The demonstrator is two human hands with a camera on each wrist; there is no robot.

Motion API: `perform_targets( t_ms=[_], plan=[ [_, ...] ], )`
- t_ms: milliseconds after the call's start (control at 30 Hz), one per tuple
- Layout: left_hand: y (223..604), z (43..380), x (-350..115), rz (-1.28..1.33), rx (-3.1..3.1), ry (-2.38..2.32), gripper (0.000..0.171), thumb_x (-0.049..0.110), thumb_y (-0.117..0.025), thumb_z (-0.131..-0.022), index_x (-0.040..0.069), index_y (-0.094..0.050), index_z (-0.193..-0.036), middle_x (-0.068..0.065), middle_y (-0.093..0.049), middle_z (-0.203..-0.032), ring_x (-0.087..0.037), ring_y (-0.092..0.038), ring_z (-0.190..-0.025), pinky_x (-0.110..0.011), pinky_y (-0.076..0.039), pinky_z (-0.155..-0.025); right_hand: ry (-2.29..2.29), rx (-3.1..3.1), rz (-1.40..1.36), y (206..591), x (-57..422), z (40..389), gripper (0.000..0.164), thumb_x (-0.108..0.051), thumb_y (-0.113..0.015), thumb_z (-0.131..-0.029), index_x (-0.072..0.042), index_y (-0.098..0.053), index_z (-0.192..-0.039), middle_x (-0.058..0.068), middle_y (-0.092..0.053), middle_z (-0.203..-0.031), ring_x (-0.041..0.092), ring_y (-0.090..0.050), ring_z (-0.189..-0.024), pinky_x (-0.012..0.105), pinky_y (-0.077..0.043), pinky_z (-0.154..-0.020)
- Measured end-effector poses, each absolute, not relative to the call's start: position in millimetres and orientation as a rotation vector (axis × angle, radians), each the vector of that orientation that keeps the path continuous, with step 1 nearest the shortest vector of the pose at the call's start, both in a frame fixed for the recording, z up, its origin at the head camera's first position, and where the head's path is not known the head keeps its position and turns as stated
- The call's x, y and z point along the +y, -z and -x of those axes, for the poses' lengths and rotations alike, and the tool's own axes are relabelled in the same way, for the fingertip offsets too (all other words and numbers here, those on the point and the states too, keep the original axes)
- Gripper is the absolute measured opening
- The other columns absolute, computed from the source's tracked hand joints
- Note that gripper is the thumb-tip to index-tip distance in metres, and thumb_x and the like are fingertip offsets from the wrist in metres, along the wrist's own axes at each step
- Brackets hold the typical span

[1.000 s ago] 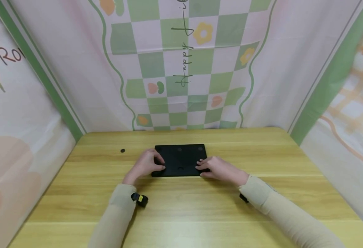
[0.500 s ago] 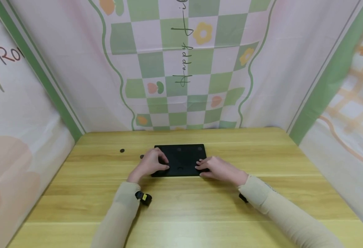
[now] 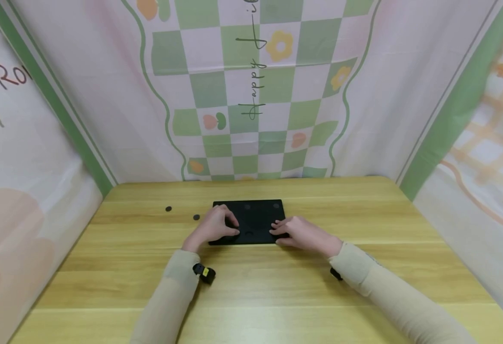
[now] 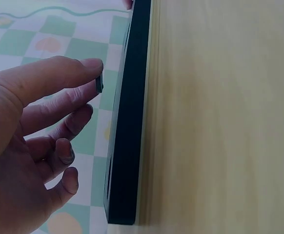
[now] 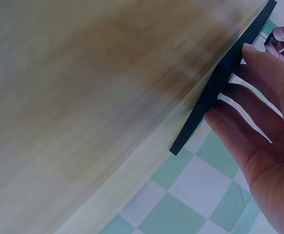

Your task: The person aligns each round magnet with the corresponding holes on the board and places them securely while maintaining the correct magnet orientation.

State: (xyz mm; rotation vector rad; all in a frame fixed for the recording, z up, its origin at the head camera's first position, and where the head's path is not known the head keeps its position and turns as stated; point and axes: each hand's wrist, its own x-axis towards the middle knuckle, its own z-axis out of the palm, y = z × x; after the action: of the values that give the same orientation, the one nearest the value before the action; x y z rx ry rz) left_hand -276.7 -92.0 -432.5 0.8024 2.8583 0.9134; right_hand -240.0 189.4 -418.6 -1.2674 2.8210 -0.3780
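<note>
A flat black rectangular board (image 3: 257,217) with round recesses in its top lies on the table. My left hand (image 3: 212,225) is over its left part, thumb and index finger pinching a small thin black disc (image 4: 99,84) just above the board. The other left fingers are loosely bent. My right hand (image 3: 300,231) rests at the board's right side, with relaxed fingertips (image 5: 249,48) touching it. Two more black discs lie to the left on the table: one far disc (image 3: 168,209) and one nearer disc (image 3: 196,217).
The wooden table (image 3: 251,286) extends around the board on all sides. Behind it hangs a green-and-white checked curtain (image 3: 251,143), with further printed cloth at the left and right. A small black camera (image 3: 205,274) is strapped at the left wrist.
My left hand has moved right over the board with the pinched disc. The disc nearer the board has come into view from behind that hand. My right hand has stayed in place.
</note>
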Motion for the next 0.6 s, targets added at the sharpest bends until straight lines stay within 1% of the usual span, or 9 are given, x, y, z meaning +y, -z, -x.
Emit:
perform_targets(
  t_ms=[300,500,600],
  plan=[
    [433,279,-85,-0.843,2.849,-0.887,0.008,0.027,-0.08,-0.077,0.026,-0.072,-0.076,0.004,-0.058,-0.097,-0.019,-0.052,-0.099,-0.039,-0.046,-0.093,0.372,2.831,1.265,419,191,242,0.033,-0.022,-0.068,-0.088,-0.008,-0.068,-0.118,0.013,-0.063,-0.124,0.027,-0.058,-0.119,0.04,-0.051,-0.094],
    [434,279,-80,-0.853,2.865,-0.881,0.009,0.026,-0.08,-0.075,0.025,-0.072,-0.075,0.005,-0.058,-0.092,-0.018,-0.052,-0.095,-0.036,-0.046,-0.089,0.373,2.827,1.265,420,190,242,0.033,-0.023,-0.068,-0.088,-0.008,-0.068,-0.118,0.013,-0.062,-0.124,0.027,-0.058,-0.119,0.039,-0.051,-0.094],
    [435,279,-78,-0.859,2.864,-0.887,0.009,0.026,-0.081,-0.075,0.025,-0.072,-0.075,0.005,-0.058,-0.091,-0.018,-0.052,-0.095,-0.038,-0.046,-0.089,0.376,2.824,1.257,419,189,242,0.033,-0.023,-0.067,-0.088,-0.008,-0.068,-0.118,0.014,-0.062,-0.125,0.027,-0.058,-0.119,0.04,-0.051,-0.094]
  ],
)
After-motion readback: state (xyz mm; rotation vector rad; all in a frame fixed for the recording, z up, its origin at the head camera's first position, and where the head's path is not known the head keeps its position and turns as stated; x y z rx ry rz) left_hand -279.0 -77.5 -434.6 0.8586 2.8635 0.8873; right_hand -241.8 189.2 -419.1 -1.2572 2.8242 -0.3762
